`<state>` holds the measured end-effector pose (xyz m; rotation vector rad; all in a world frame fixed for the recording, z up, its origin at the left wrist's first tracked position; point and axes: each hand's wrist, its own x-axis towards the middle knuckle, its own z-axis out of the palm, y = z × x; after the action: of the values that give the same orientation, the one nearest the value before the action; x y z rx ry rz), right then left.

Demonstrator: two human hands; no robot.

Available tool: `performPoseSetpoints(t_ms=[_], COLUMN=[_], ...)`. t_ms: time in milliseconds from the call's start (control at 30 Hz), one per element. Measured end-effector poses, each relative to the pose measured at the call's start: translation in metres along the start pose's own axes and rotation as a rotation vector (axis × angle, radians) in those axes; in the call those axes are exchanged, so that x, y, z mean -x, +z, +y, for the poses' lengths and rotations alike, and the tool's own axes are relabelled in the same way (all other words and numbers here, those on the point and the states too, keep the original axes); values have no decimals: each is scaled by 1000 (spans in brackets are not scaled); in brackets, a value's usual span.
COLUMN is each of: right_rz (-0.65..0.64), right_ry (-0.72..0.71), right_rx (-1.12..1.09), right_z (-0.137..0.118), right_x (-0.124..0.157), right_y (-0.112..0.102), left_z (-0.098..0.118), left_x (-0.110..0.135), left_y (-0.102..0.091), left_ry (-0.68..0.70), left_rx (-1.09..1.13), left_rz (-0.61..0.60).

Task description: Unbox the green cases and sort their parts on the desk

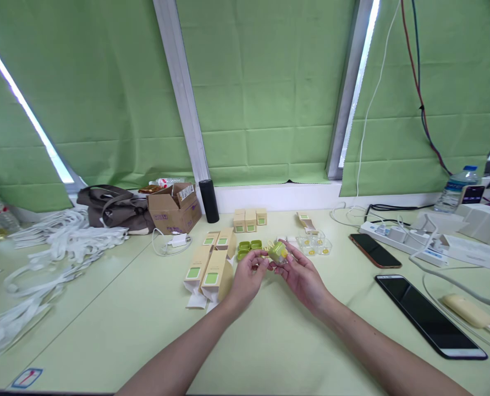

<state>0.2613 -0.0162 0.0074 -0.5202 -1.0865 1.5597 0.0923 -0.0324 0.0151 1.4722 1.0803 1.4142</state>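
My right hand holds a small green piece with a clear, yellowish part, gripped between thumb and fingers. Close beside it, my left hand is pinched shut at the near left side of the piece; what its fingertips grip is too small to make out. Just beyond the hands sit several small green square cups. Clear plastic cups with yellow centres stand to the right. Left of my left hand lie tall cream cartons with green windows, some with open flaps.
Small cream boxes and an opened one stand farther back. Two phones, a power strip and cables lie right. A cardboard box, black cylinder, bag and white straps occupy the left.
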Motion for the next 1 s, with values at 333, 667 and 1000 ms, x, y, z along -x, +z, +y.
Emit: performPoseSetpoints(t_ms=[333, 667, 1000], right_rz=[24, 57, -23], right_ry=[-444, -564, -498], right_rx=[608, 729, 810], right_z=[5, 5, -4], right_x=[12, 13, 14], right_y=[1, -3, 3], left_z=[1, 4, 4], left_x=[2, -1, 9], left_y=[-1, -7, -4], left_ry=[-55, 50, 188], left_rx=[290, 234, -355], left_rz=[-181, -21, 41])
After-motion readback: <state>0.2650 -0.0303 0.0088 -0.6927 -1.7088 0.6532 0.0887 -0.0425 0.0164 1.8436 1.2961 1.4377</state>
